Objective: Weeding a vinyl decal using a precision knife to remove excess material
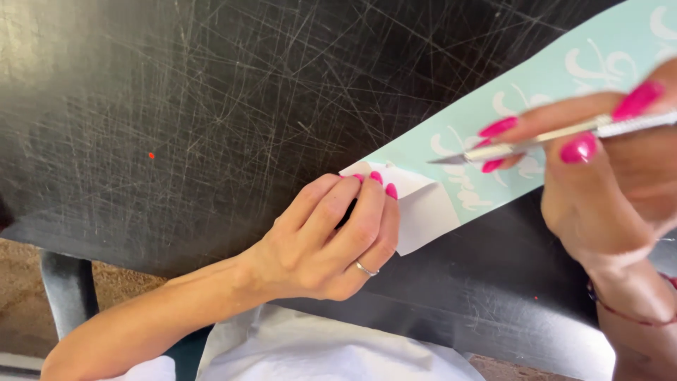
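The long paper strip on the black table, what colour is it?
The long paper strip is pale mint green with white curly shapes, seen in the head view.

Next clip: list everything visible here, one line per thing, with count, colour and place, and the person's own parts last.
Scratched black work surface: one, black, fills most of the view.
Pale teal vinyl strip with white cut-out shapes: one, teal and white, runs from centre to upper right.
White backing end of the strip: one, white, centre, under the left fingertips.
Slim metal craft knife: one, silver, right, blade tip over the strip.
White cloth: one, white, bottom centre.
Thin silver ring: one, on a left-hand finger.
Red cord bracelet: one, right wrist.
Left hand: pink nails, pressing the white end.
Right hand: pink nails, holding the knife.
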